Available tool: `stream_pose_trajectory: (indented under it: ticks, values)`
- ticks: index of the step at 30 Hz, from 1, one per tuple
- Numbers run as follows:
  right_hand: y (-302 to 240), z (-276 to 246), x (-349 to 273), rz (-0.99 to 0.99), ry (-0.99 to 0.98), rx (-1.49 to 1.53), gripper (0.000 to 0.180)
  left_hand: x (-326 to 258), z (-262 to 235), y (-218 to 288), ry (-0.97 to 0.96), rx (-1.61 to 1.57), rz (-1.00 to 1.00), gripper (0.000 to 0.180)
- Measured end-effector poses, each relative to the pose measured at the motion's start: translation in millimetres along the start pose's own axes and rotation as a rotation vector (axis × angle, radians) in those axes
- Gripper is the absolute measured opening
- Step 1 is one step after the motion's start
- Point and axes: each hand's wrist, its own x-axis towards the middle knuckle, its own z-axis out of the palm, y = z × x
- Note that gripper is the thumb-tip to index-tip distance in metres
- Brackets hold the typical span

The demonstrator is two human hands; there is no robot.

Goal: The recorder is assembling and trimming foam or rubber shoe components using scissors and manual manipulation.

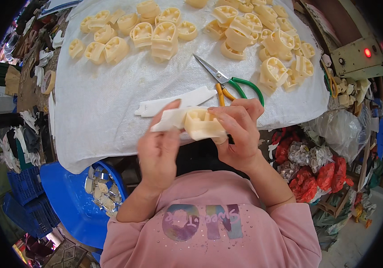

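Observation:
My right hand [240, 134] grips a cream, hollow moulded plastic piece [202, 127] above the near edge of the table; it looks like a shoe heel. In my left hand [158, 149], slightly blurred, a white strip [169, 119] is pinched between thumb and fingers. One end of that strip lies against the left side of the cream piece; whether it is stuck there I cannot tell. Just beyond my hands, another white strip [175, 102] lies on the cloth. Green-handled scissors [220, 76] rest beside it, next to a tool with yellow-orange handles [220, 94], partly hidden.
Many similar cream pieces [164, 40] are spread over the white cloth [111, 98]. A blue tub [61, 192] with metallic scraps stands at lower left. Plastic bags [321, 174] are heaped at right, below a machine box with a lit red lamp [367, 52]. A tape roll [48, 83] lies left.

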Motion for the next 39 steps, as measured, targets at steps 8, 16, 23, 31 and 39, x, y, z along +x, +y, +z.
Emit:
stream_pose_trajectory:
  ticks: [8,16,23,31,39]
  values:
    - [-22.2,-23.8,15.4,0.018,-0.418,-0.225,0.031,-3.1,1.3,-0.6,0.147,0.147,-0.038,0.028]
    - [-19.3,-24.5,9.2,0.157,-0.541,-0.2,0.024,-8.7,10.1,-13.8,0.118,0.302,-0.034,0.024]
    - [-20.4,-25.7,5.1,0.161,-0.576,-0.19,0.022,-7.2,16.4,0.4,0.026,0.571,0.004,0.025]
    - [-9.8,-15.0,-7.1,0.142,-0.51,-0.166,0.03,-4.7,17.2,0.7,-0.13,0.982,0.242,0.029]
    - [1.5,-22.1,-10.9,0.135,-0.329,0.067,0.038,5.5,-14.6,-25.1,-0.331,-0.123,-0.356,0.054]
